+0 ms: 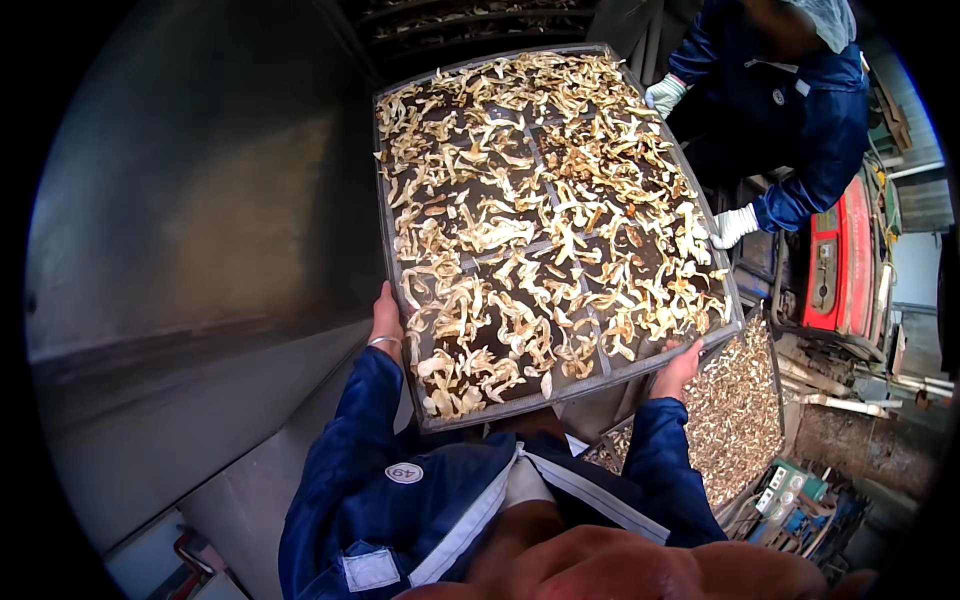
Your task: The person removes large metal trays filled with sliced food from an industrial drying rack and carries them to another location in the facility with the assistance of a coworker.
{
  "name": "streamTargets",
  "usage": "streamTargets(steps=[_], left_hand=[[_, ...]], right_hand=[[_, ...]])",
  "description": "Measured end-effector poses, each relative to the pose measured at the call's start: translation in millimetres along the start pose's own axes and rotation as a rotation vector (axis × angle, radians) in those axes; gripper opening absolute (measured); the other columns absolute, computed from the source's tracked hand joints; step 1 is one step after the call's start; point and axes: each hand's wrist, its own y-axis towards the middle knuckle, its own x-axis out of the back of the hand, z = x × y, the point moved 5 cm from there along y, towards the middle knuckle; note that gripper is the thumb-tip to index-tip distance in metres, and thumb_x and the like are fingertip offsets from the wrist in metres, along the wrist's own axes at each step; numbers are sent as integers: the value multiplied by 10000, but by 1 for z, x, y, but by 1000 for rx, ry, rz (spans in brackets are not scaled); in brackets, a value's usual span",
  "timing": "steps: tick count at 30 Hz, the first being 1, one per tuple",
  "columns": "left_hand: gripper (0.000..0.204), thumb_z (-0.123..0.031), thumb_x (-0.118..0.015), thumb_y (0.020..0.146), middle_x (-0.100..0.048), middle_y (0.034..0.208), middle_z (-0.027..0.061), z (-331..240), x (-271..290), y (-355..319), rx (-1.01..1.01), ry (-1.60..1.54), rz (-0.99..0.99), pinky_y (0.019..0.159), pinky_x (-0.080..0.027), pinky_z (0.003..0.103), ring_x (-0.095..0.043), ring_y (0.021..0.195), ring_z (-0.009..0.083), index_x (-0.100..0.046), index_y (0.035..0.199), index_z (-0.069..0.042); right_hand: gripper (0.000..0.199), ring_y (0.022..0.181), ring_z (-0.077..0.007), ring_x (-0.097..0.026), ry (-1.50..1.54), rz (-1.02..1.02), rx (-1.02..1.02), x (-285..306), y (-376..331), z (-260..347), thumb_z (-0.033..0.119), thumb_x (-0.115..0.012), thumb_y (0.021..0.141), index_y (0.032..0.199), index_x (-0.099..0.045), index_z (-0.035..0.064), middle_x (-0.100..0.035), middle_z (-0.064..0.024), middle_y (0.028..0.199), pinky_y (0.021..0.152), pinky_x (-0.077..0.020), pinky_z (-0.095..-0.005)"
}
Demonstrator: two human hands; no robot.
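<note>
Between my hands is a large framed mesh tray (500, 408), spread with pale, curled slices that look like dried mushroom (497, 233). My left hand (387, 318) grips the tray's left edge near the front corner, a thin band round its wrist. On the near edge, toward the right corner, my right hand (680, 370) is closed round the frame; some of its fingers are hidden under the tray. A co-worker in a blue jacket (815, 170) has two white-gloved hands (735, 227) at the tray's right edge.
A broad dark metal panel (200, 230) stands at my left. Racks with more slices (470, 25) show at the far side. Lower right lies another tray of smaller brown pieces (740, 410), with a red machine (840, 260) beyond it and a green electrical box (790, 490) nearer me.
</note>
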Motion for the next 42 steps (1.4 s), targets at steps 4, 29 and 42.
streamTargets(steps=[4, 29, 42], left_hand=[[440, -415, -418, 929, -574, 602, 69, 5, 3, 2, 62, 44, -4, 422, -454, 315, -537, 437, 200, -600, 837, -25], [519, -420, -442, 933, -587, 1150, 101, 4, 48, -25, 127, 39, -1, 901, -414, 312, -564, 1018, 201, -544, 1168, 31], [429, -414, -395, 953, -623, 718, 54, 2, 16, -76, 179, 117, -26, 528, -480, 293, -582, 560, 166, -594, 923, -35]], right_hand=[[450, 564, -248, -583, -64, 21, 11, 11, 12, -10, 471, -437, 915, 916, -475, 23, -605, -154, 734, 477, -482, -339], [440, 553, -235, -517, -115, -51, -212, 36, -38, 23, 493, -373, 934, 1015, -448, 67, -532, -117, 625, 531, -463, -347], [462, 569, -222, -500, -179, -166, -250, 68, -20, 35, 482, -370, 941, 1051, -455, 42, -519, -125, 676, 540, -453, -336]])
